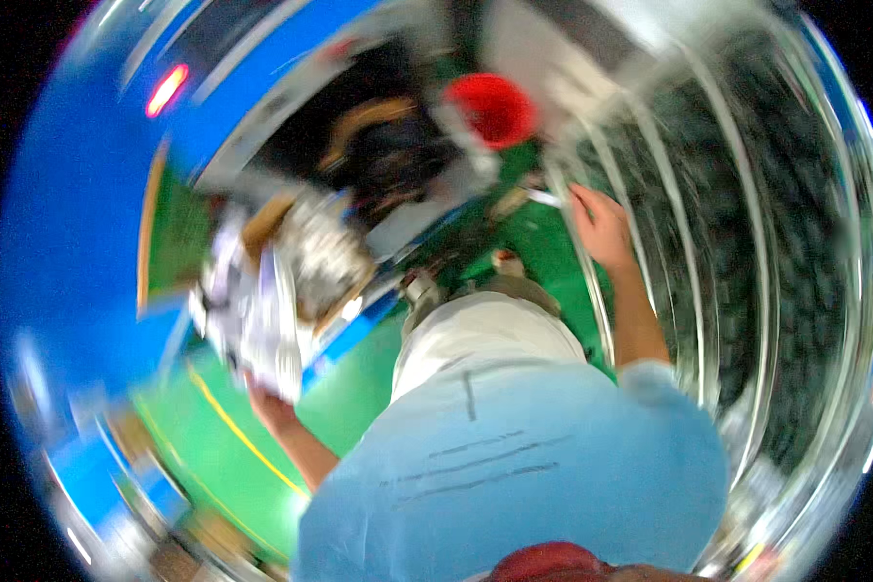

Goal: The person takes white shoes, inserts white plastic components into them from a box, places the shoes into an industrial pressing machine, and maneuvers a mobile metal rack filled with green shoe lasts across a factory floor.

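Motion smears much of the head view. My left hand is low on the left, its fingers mostly hidden behind a white and pale-lilac bundle that it seems to grip. The bundle's material is too blurred to tell. My right hand is out ahead on the right, beside the pale rails of a rack. Its fingers reach forward, loosely extended, and nothing shows in them. I cannot tell whether they touch the nearest rail.
A red round bucket or basin stands ahead. Left of it is a dark-filled bin or machine, with a box of pale crumpled material nearer me. Blue surfaces fill the left. Green floor carries a yellow line.
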The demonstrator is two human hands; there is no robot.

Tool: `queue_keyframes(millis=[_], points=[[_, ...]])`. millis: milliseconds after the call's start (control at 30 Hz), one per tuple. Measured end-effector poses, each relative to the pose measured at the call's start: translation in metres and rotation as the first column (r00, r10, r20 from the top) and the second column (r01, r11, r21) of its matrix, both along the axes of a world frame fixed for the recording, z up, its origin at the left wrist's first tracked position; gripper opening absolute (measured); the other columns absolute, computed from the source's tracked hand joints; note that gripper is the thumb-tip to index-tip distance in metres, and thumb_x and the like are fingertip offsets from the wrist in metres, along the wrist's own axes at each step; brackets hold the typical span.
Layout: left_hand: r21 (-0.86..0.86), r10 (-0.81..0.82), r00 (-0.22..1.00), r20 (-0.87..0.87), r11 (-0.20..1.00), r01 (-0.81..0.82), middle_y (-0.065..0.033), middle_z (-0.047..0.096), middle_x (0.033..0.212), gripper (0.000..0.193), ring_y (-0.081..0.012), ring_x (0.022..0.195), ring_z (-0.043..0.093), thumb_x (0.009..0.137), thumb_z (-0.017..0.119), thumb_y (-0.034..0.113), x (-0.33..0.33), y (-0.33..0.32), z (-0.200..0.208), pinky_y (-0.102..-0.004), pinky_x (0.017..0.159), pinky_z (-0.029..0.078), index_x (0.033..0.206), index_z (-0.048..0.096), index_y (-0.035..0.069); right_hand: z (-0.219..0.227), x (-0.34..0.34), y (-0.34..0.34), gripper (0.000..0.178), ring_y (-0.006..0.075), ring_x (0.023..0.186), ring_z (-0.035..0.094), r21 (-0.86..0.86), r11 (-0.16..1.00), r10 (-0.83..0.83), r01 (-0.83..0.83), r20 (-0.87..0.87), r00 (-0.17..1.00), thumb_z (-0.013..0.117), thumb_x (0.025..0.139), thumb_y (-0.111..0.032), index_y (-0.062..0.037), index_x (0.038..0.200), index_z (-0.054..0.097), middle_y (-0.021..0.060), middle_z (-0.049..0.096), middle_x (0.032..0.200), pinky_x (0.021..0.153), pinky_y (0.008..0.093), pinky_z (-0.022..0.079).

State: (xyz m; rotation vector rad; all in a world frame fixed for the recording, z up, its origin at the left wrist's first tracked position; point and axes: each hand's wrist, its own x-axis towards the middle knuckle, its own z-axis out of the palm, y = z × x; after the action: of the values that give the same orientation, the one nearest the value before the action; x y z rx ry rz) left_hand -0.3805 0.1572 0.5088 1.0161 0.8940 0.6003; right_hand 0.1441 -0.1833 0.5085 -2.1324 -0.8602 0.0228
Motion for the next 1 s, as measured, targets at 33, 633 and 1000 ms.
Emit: queue_keyframes(millis=[33, 633, 1000], points=[[0.046, 0.11, 0.993, -0.038, 0.993, -0.108, -0.0141, 0.067, 0.123, 0.048, -0.0245, 0.109, 0.066, 0.091, 0.069, 0.02, -0.028, 0.003, -0.004, -0.0375, 0.098, 0.052, 0.132, 0.059, -0.003, 0.017, -0.022, 0.042, 0.019, 0.0307, 0.085, 0.074, 0.022, 0.983, 0.18, -0.185, 0.152, 0.972, 0.07, 0.093, -0.01, -0.0027, 0.11, 0.074, 0.0157, 0.076, 0.099, 0.079, 0.0367, 0.058], [0.529, 0.715, 0.445, -0.54, 0.699, -0.481, -0.0232, 0.071, 0.112, 0.07, -0.0417, 0.104, 0.067, 0.066, 0.092, 0.033, -0.238, 0.148, -0.206, -0.0463, 0.092, 0.051, 0.119, 0.064, -0.003, 0.069, -0.153, 0.457, 0.054, 0.0341, 0.12, 0.052, 0.203, 0.914, -0.079, -0.351, 0.938, 0.338, 0.063, 0.096, -0.04, 0.0002, 0.131, 0.05, 0.0183, 0.054, 0.135, 0.101, 0.0477, 0.033], [0.076, 0.436, 0.899, -0.038, 0.898, -0.433, -0.0057, 0.073, 0.109, 0.065, -0.0217, 0.096, 0.071, 0.076, 0.083, 0.016, -0.059, 0.114, -0.02, -0.0362, 0.09, 0.056, 0.133, 0.058, -0.002, 0.068, -0.249, 0.362, 0.076, 0.0323, 0.144, 0.039, 0.436, 0.675, 0.657, -0.595, 0.012, 0.754, 0.077, 0.088, -0.023, 0.0043, 0.148, 0.039, 0.0188, 0.044, 0.153, 0.12, 0.0455, 0.028]])
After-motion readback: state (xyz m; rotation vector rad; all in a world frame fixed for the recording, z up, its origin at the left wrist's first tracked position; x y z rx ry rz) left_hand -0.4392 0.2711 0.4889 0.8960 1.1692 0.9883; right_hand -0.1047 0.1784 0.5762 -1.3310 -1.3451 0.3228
